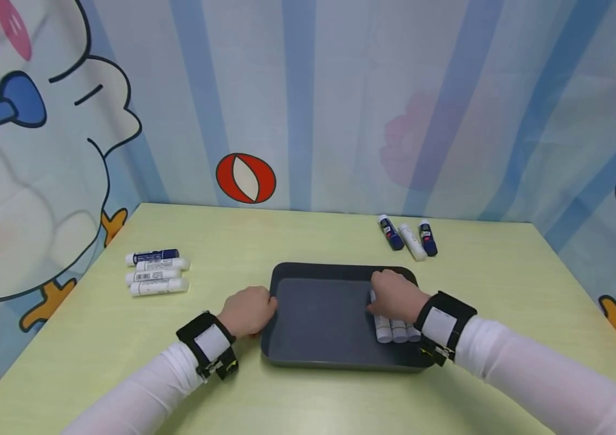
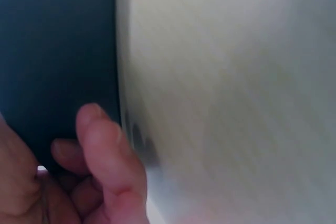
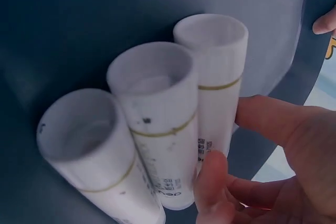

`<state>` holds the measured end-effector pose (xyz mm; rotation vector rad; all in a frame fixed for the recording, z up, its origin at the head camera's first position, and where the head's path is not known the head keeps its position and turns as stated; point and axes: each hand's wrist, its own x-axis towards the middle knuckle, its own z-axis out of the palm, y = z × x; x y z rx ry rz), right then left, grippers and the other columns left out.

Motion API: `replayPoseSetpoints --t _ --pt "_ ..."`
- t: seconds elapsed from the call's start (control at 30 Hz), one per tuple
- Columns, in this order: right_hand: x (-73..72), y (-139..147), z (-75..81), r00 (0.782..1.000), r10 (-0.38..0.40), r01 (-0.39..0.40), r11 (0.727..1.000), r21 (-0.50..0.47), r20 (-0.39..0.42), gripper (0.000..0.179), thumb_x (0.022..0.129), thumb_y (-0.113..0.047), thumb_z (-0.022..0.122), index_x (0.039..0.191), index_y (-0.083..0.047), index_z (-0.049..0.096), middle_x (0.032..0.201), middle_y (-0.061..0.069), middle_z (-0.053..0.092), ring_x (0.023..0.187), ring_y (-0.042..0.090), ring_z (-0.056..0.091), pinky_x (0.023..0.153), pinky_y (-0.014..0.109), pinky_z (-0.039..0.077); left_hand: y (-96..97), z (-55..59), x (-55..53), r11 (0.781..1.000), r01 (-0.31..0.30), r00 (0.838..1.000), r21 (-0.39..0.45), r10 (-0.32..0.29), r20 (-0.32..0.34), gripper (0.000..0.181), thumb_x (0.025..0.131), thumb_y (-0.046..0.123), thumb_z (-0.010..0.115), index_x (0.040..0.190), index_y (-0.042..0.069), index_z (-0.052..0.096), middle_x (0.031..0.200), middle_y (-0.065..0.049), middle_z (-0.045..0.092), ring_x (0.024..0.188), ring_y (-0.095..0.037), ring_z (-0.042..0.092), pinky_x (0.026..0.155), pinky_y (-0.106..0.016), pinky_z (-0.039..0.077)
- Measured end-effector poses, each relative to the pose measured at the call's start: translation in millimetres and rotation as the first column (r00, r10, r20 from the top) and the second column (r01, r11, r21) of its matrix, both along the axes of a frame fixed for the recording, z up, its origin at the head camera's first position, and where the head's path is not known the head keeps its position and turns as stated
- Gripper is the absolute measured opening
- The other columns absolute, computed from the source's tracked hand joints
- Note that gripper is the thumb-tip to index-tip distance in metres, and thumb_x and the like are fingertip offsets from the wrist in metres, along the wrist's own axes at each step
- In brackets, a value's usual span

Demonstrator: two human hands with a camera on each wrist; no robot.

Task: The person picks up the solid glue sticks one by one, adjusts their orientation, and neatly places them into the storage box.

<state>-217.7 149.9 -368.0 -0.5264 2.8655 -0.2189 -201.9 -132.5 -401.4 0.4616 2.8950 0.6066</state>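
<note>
A dark grey rectangular tray [image 1: 318, 314] lies on the table in the head view. At its left side my left hand [image 1: 246, 311] grips the rim, and the left wrist view shows its fingers [image 2: 110, 156] curled at the tray's edge. Inside the tray's right part, three white glue sticks [image 1: 398, 331] lie side by side. My right hand [image 1: 397, 296] reaches over them from the right. In the right wrist view, thumb and finger pinch the end glue stick [image 3: 220, 61], while the middle glue stick [image 3: 163, 135] and the other outer one [image 3: 89, 145] lie alongside.
On the table's left lie a blue glue stick [image 1: 155, 257] and three white glue sticks [image 1: 159, 287]. Behind the tray at the right are two blue glue sticks [image 1: 390, 232] with a white glue stick [image 1: 412, 241] between them. A printed curtain [image 1: 329, 109] hangs behind the table.
</note>
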Motion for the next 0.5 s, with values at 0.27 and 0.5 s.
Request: replayPoseSetpoints --t 0.27,0.5 --pt "1.0 -0.7 -0.7 0.999 0.030 -0.030 1.000 0.007 -0.031 0.035 0.076 -0.021 0.070 0.096 0.004 0.055 0.080 0.007 0.052 0.072 0.017 0.050 0.062 0.032 0.044 0.8 1.8 0.3 1.000 -0.006 1.000 -0.006 0.006 -0.006 0.040 0.093 0.021 0.035 0.058 0.011 0.050 0.039 0.002 0.045 0.032 -0.013 0.045 0.039 -0.030 0.039" --pt "2.2 2.1 3.8 0.999 0.027 -0.027 1.000 0.006 -0.035 0.042 0.078 -0.026 0.067 0.103 0.005 0.053 0.082 0.008 0.052 0.072 0.016 0.051 0.063 0.032 0.044 1.0 0.3 0.8 1.000 -0.002 1.000 -0.007 0.002 -0.002 0.040 0.093 0.021 0.034 0.057 0.011 0.050 0.039 0.002 0.045 0.032 -0.013 0.045 0.039 -0.030 0.039"
